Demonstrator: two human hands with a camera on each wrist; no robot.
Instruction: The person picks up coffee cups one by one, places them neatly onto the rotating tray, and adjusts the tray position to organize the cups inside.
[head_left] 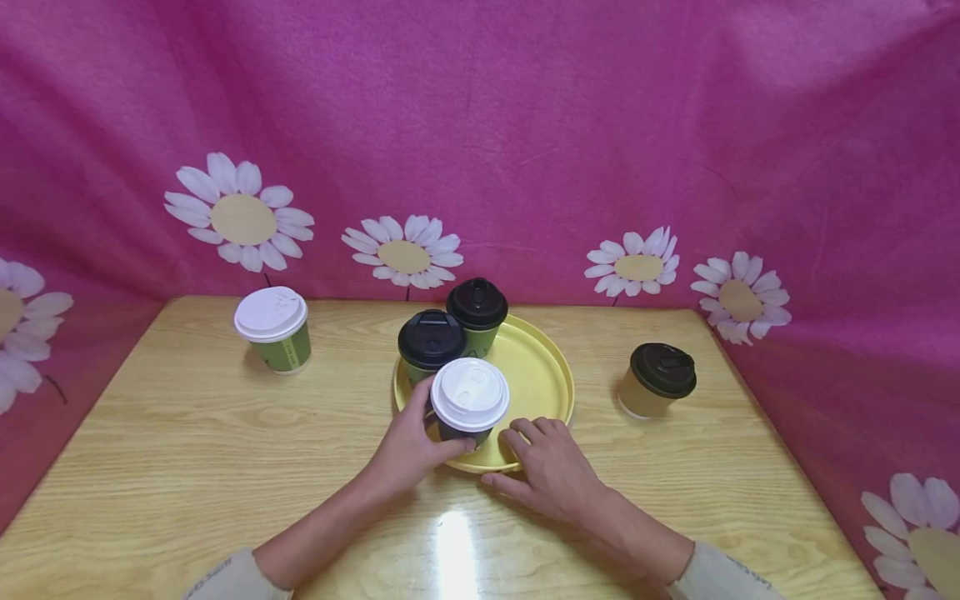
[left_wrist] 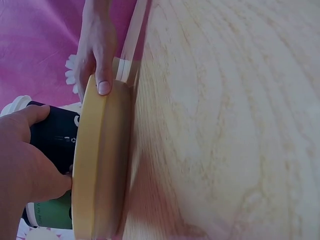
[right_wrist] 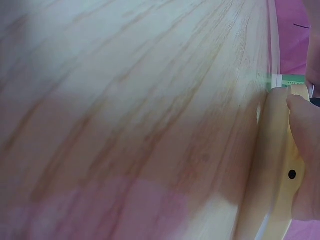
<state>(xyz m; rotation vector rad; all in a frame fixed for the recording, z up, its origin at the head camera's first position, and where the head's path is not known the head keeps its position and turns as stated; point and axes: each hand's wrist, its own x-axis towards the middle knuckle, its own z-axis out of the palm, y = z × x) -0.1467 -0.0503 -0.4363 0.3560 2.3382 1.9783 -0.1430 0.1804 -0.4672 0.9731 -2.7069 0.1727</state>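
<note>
A dark paper coffee cup with a white lid (head_left: pixel 470 393) stands at the near left of a round yellow tray (head_left: pixel 538 375). My left hand (head_left: pixel 408 454) grips this cup from its left side, the thumb across its near face; the left wrist view shows its dark wall (left_wrist: pixel 55 135) beside the tray's rim. My right hand (head_left: pixel 551 471) holds the tray's near right rim, thumb outside and fingers over the inside. Behind the gripped cup, two green cups with black lids, one nearer (head_left: pixel 431 340) and one farther (head_left: pixel 477 307), stand close together on the tray.
A green cup with a white lid (head_left: pixel 279 329) stands on the wooden table (head_left: pixel 225 467) at the back left. To the tray's right is a light brown cup with a black lid (head_left: pixel 657 381). A pink flowered cloth (head_left: pixel 525 150) hangs behind the table and along its sides.
</note>
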